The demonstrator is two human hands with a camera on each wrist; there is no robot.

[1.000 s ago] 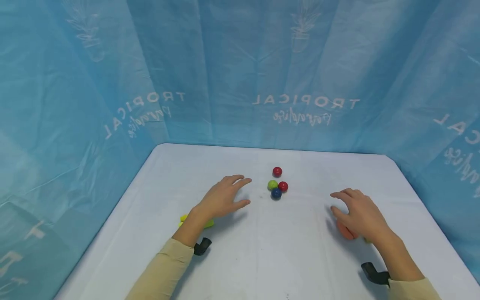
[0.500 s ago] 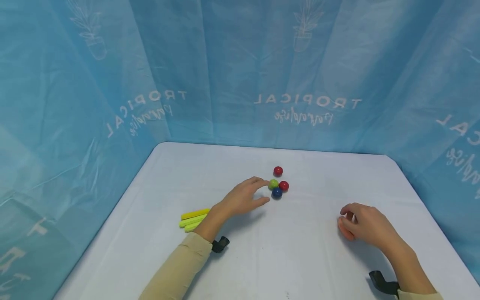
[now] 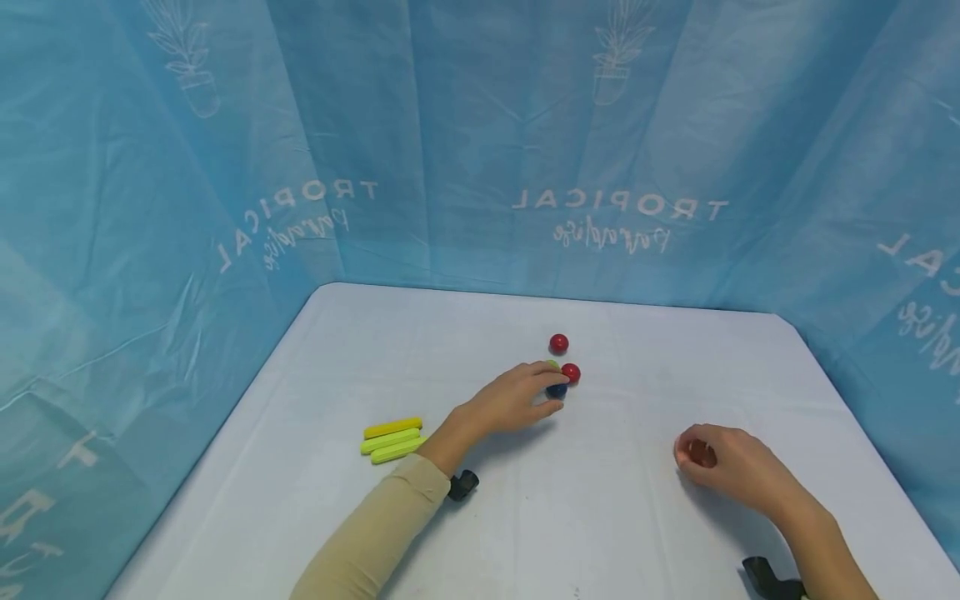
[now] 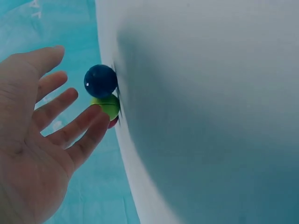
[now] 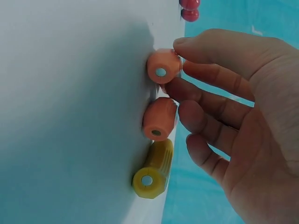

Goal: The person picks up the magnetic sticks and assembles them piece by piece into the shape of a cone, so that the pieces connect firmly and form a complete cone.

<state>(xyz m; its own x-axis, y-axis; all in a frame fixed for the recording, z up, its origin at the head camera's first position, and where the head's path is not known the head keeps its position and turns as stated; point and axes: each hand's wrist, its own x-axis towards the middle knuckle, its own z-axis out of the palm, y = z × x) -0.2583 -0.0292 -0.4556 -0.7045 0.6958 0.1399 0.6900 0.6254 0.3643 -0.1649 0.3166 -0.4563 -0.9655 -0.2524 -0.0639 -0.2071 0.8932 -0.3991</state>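
Note:
My left hand [image 3: 513,400] hovers beside a cluster of balls, fingers spread and slightly bent, holding nothing. Partly behind its fingers are a blue ball [image 4: 100,81] and a lime green ball [image 4: 108,106]; a red ball [image 3: 571,373] sits against them, and another red ball [image 3: 558,344] lies farther back. On the right, my right hand [image 3: 731,467] curls over the sticks. Its thumb and fingers pinch an orange stick [image 5: 163,65] with a metal end. A second orange stick [image 5: 159,119] and a yellow-looking stick [image 5: 159,158] lie alongside, mostly hidden in the head view.
One yellow stick [image 3: 392,427] and two lime sticks [image 3: 397,450] lie side by side left of centre on the white table [image 3: 600,517]. Blue printed curtains [image 3: 480,150] close in the back and sides. Each wrist wears a black camera mount.
My left hand has moved right, from short of the balls to the cluster's edge. The right hand has come down and towards me, its fingers curling in around the orange stick.

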